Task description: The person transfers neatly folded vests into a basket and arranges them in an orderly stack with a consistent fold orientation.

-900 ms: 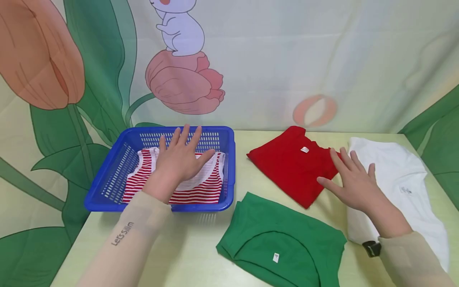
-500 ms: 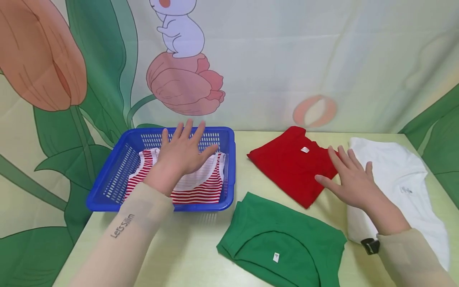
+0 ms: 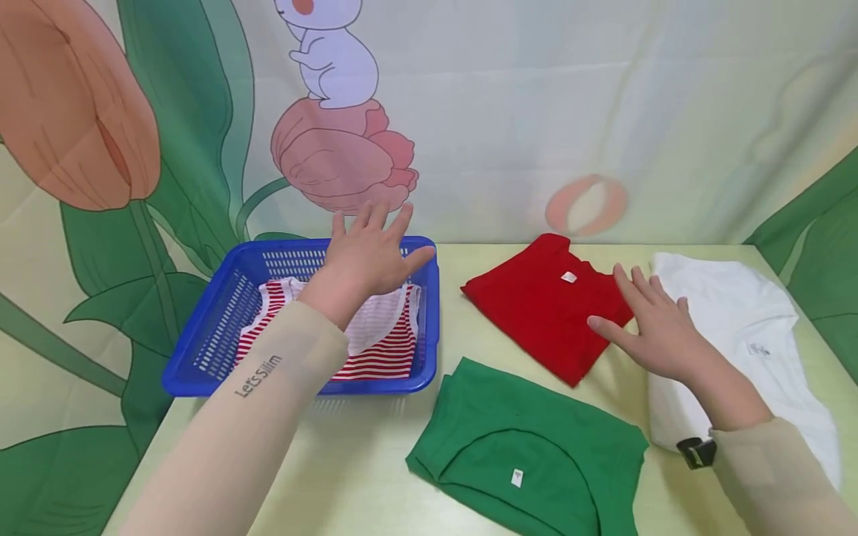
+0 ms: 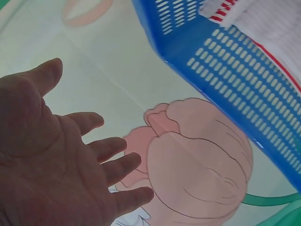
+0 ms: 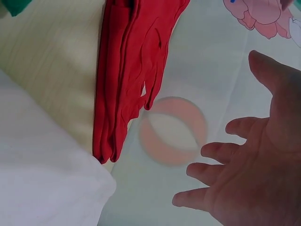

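My left hand (image 3: 367, 257), fingers spread and holding nothing, hovers over the right part of the blue plastic basket (image 3: 194, 350). Inside the basket lies a folded red-and-white striped tank top (image 3: 382, 353), partly hidden behind that hand and forearm. My right hand (image 3: 660, 335) is also spread and holds nothing; it hangs between the folded red shirt (image 3: 543, 309) and the folded white shirt (image 3: 744, 327). In the right wrist view the layered folds of the red shirt (image 5: 127, 70) show beside the white cloth (image 5: 42, 165). Nearer the front, a folded green shirt (image 3: 536, 439) lies with its neckline and tag upward.
Everything stands on a pale wooden table (image 3: 362, 461). Behind it hangs a backdrop curtain (image 3: 496, 134) printed with tulips and a white rabbit. A black watch-like band (image 3: 697, 452) sits at my right cuff.
My left hand has shifted right and farther back over the basket, fingers still spread. The right hand has barely moved. The clothes and basket stay where they were.
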Action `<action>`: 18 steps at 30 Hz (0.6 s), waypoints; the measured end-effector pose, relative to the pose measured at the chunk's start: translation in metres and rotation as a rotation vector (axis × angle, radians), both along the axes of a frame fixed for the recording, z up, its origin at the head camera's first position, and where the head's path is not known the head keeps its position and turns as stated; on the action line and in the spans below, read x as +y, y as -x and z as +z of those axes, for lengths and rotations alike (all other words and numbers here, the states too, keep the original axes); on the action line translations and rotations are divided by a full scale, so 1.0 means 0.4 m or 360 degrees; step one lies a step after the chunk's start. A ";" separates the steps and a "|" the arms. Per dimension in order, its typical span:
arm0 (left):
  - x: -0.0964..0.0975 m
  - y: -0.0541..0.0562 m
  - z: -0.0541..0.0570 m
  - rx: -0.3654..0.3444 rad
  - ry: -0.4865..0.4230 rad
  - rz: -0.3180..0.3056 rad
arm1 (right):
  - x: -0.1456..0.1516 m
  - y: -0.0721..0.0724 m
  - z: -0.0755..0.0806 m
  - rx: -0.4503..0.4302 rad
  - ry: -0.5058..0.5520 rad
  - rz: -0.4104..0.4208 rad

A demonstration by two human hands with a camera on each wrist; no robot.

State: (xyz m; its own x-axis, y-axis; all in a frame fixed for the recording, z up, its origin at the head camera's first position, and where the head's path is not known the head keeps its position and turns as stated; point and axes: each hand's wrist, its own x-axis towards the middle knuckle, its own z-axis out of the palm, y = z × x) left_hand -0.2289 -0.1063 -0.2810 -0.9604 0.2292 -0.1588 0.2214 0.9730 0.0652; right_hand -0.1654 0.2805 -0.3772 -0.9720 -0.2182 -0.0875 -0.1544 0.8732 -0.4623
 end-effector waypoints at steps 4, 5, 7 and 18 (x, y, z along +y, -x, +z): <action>0.034 0.019 0.008 -0.0014 0.0027 -0.0029 | 0.002 0.003 0.001 -0.0016 0.0040 -0.0001; 0.043 0.023 0.010 -0.0017 0.0030 -0.0035 | 0.002 0.003 0.001 -0.0022 0.0053 -0.0002; 0.061 0.029 0.014 -0.0029 0.0054 -0.0049 | 0.003 0.004 0.002 -0.0041 0.0088 -0.0001; 0.150 0.060 0.023 -0.0097 0.0041 -0.0107 | 0.004 0.002 0.005 -0.0123 0.0236 0.0009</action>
State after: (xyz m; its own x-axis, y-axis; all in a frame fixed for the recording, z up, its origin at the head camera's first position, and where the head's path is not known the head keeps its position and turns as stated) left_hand -0.2527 -0.0465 -0.2716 -0.9312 0.2881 -0.2232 0.2829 0.9575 0.0555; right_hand -0.1661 0.2820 -0.3751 -0.9623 -0.2395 -0.1285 -0.1179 0.7938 -0.5966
